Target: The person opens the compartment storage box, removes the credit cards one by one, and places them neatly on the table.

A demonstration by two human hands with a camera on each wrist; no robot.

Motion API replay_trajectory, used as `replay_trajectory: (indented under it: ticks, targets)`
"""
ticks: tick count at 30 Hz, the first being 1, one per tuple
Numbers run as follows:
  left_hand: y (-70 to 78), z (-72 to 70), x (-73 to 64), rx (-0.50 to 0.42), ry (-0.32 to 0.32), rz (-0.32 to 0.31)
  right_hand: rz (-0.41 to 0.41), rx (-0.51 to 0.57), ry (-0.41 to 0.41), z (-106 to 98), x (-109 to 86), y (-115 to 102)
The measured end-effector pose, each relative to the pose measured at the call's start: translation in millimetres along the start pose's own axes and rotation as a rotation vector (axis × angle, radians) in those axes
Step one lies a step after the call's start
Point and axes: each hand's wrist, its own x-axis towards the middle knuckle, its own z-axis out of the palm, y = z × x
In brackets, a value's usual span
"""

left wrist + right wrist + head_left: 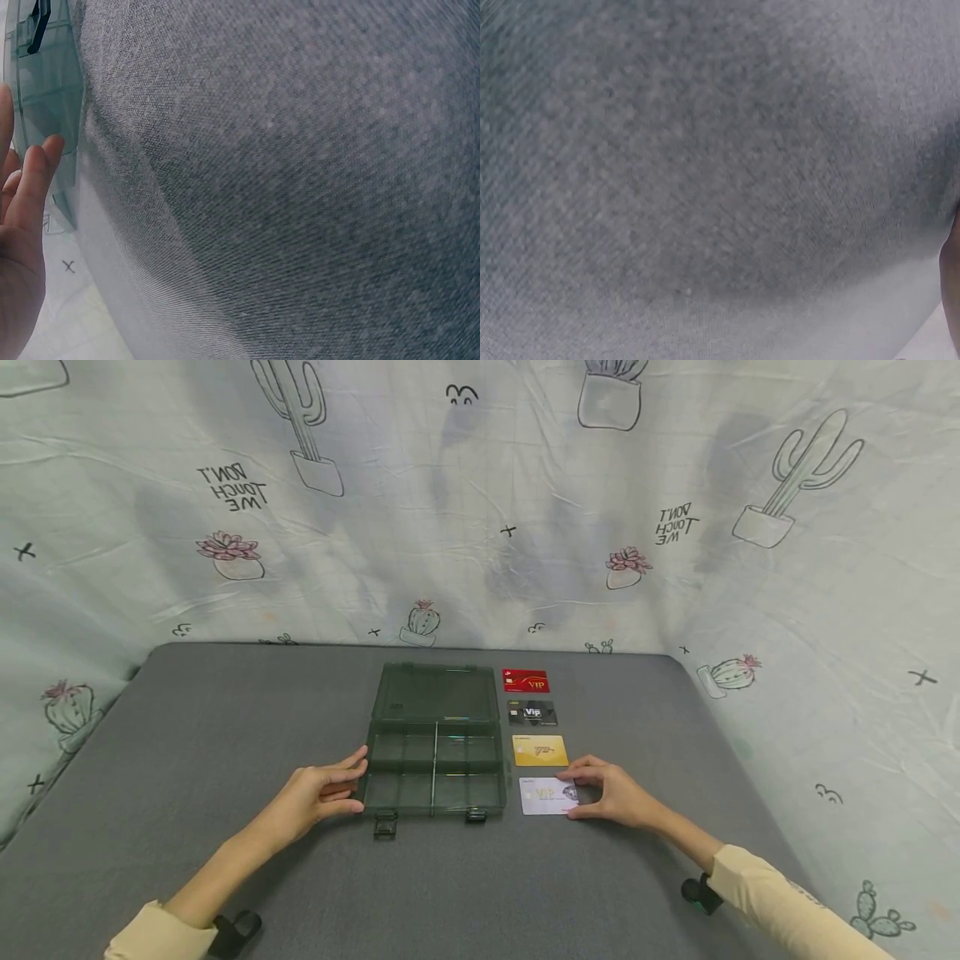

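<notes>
A dark green translucent plastic organizer box (pixel 469 792) lies on the table with its lid (pixel 435 692) folded back. My left hand (pixel 327 789) rests against the box's left side, thumb near the front corner and fingers further back. In the left wrist view the left hand (pixel 22 217) appears beside the box (pixel 51 82), fingers fairly straight. To the right of the box, my right hand (pixel 611 793) pinches a white VIP card (pixel 542 797) across its right end, thumb at the near edge, fingers at the far edge. Only a sliver of that hand (pixel 950 281) shows in the right wrist view.
Behind the white card, a yellow card (pixel 540 750), a black Vip card (pixel 532 712) and a red VIP card (pixel 526 681) lie in a column. Two latches, left (pixel 385 825) and right (pixel 476 816), project from the box front. Patterned cloth (pixel 465 510) hangs behind the grey table (pixel 435 902).
</notes>
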Motion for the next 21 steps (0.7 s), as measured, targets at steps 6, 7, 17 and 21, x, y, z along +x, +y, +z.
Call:
replay_trajectory:
  ticks: [6,7,17,21]
  targets:
    - [0.6,-0.7,0.7,0.000,-0.007,-0.002,0.000,0.009,-0.004,-2.0,-0.6,4.5]
    - [0.6,-0.9,1.0,0.001,-0.007,0.000,0.003,0.016,-0.005,-2.3,-0.8,4.7]
    - [-0.6,-2.0,1.6,0.026,-0.011,0.005,0.021,0.036,-0.011,-2.4,0.7,3.4]
    - [1.4,-3.8,2.1,0.094,-0.031,0.011,0.024,0.060,-0.025,-3.0,2.0,3.6]
